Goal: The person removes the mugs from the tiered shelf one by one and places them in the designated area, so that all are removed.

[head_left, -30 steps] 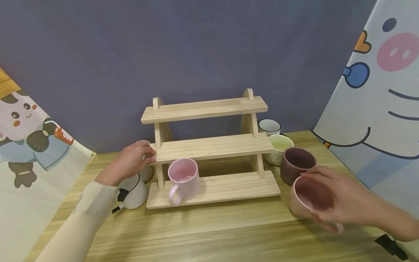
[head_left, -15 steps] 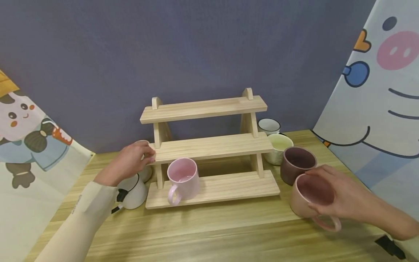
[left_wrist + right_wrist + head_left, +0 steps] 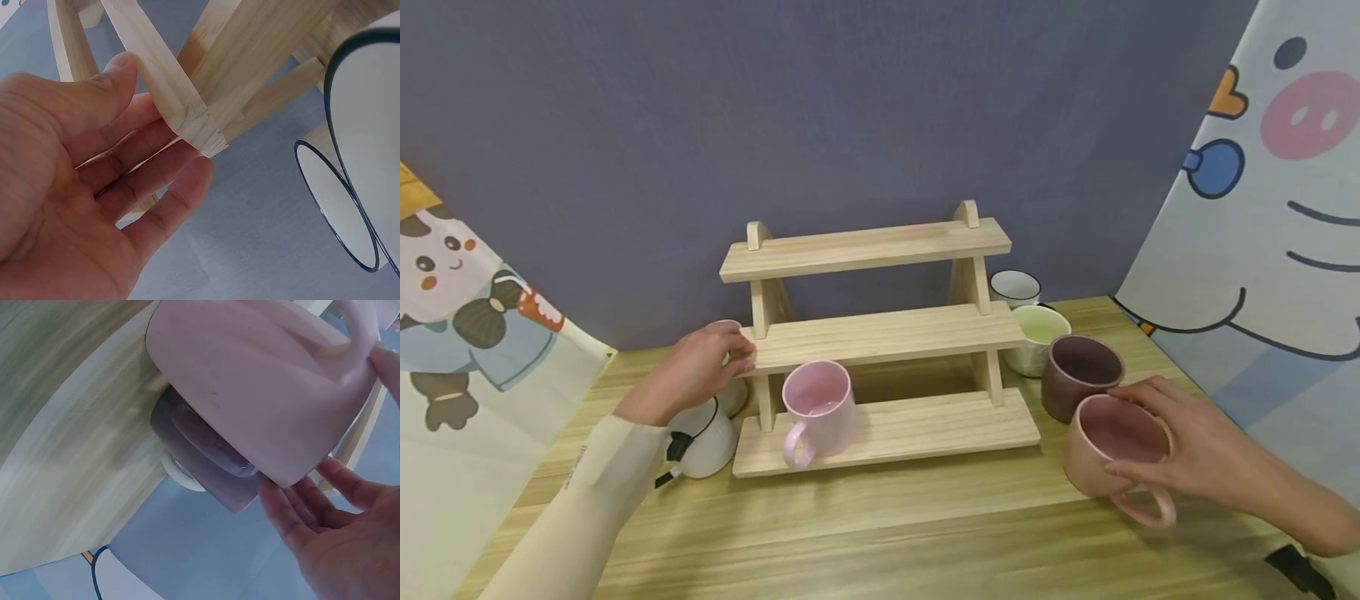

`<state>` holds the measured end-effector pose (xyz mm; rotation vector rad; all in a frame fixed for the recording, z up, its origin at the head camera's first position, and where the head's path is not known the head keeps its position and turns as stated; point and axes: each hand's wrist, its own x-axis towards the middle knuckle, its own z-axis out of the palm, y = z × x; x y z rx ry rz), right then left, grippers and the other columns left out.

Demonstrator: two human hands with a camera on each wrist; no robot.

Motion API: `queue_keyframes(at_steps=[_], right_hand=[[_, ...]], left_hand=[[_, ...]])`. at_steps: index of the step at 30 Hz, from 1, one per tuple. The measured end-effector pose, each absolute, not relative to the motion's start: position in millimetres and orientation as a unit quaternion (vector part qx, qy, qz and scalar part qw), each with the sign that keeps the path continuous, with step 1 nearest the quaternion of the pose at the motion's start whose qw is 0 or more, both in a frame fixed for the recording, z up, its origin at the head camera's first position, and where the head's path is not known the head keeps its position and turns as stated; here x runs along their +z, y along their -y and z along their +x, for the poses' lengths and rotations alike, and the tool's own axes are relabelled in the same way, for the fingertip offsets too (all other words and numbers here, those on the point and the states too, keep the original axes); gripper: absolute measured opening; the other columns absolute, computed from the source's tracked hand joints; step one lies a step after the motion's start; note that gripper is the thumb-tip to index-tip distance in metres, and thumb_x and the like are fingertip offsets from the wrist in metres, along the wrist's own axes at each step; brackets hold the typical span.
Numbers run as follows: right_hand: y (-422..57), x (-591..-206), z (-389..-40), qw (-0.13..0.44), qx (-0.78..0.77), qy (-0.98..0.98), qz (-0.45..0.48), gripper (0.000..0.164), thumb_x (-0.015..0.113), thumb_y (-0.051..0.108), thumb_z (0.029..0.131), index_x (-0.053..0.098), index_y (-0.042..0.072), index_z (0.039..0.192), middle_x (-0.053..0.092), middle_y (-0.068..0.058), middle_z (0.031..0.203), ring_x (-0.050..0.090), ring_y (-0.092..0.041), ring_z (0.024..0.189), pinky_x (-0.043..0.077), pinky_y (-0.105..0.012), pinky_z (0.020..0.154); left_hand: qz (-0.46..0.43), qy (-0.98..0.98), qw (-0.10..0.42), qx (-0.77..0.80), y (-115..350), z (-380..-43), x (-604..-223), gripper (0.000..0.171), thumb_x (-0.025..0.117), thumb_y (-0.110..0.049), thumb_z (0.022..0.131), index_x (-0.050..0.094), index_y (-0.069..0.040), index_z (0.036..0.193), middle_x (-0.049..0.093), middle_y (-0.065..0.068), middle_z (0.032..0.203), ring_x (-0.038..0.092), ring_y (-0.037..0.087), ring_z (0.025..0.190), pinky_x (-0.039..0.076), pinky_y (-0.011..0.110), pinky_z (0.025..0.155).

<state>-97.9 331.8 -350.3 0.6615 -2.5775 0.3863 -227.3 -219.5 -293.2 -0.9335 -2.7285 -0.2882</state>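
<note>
A three-tier wooden display stand (image 3: 880,333) stands in the middle of the table. My left hand (image 3: 700,371) grips the left end of its middle shelf; in the left wrist view the thumb lies on one side of the board (image 3: 165,75) and the fingers on the other. A light pink mug (image 3: 822,408) stands on the bottom shelf at the left, handle to the front. My right hand (image 3: 1180,442) holds a dusty pink mug (image 3: 1093,467) at its rim, thumb and fingers apart. That mug is upright, its handle pointing front right, close beside a dark mauve mug (image 3: 1078,383).
Behind the mauve mug stand a pale green mug (image 3: 1037,337) and a white mug (image 3: 1015,287) with a dark rim. Left of the stand, white mugs (image 3: 709,442) are partly hidden by my left hand and sleeve. A grey-blue cloth (image 3: 865,100) hangs behind.
The dusty pink mug in my right hand has turned a little, its handle swinging left and showing more fully. My left hand keeps its hold on the shelf.
</note>
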Motion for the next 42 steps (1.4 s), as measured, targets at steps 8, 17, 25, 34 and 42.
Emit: queue_keyframes(at_steps=[8,17,25,34,42], right_hand=[[-336,-349,-98,0.229,0.138,0.932,0.244,0.077,0.089,0.051,0.050,0.064,0.010,0.110,0.061,0.003,0.104,0.055,-0.015,0.090,0.040,-0.015,0.070],[-337,-350,-103,0.242,0.140,0.928,0.247,0.071,0.092,0.043,0.049,0.067,0.015,0.108,0.061,0.006,0.105,0.052,-0.008,0.093,0.042,-0.015,0.070],[-332,-335,-117,0.220,0.145,0.923,0.281,0.063,0.090,0.033,0.059,0.065,0.014,0.114,0.059,0.005,0.109,0.048,-0.008,0.099,0.038,-0.019,0.077],[-302,-307,-172,0.181,0.138,0.917,0.327,0.043,0.077,0.021,0.080,0.061,0.006,0.118,0.059,-0.004,0.114,0.053,-0.024,0.106,0.044,-0.040,0.083],[-278,-302,-227,0.097,0.151,0.932,0.314,0.038,0.060,0.023,0.094,0.056,0.002,0.126,0.050,-0.014,0.130,0.047,-0.033,0.118,0.041,-0.051,0.091]], left_hand=[[-0.322,0.934,0.122,-0.095,219,-227,-293,0.008,0.071,-0.005,0.083,0.072,-0.002,0.090,0.058,0.005,0.087,0.059,0.028,0.086,0.048,0.046,0.078],[-0.322,0.934,0.120,-0.097,220,-225,-293,0.009,0.071,-0.006,0.083,0.072,-0.002,0.091,0.059,0.005,0.087,0.059,0.029,0.086,0.048,0.047,0.078],[-0.314,0.937,0.119,-0.098,220,-226,-294,0.010,0.071,-0.006,0.083,0.072,-0.001,0.092,0.059,0.005,0.087,0.059,0.028,0.086,0.048,0.046,0.077],[-0.310,0.940,0.111,-0.093,220,-226,-295,0.011,0.070,-0.006,0.084,0.072,-0.001,0.093,0.059,0.006,0.088,0.059,0.029,0.088,0.048,0.045,0.080],[-0.310,0.939,0.116,-0.095,218,-226,-295,0.010,0.070,-0.006,0.085,0.072,-0.001,0.093,0.057,0.004,0.086,0.058,0.027,0.085,0.048,0.044,0.078]])
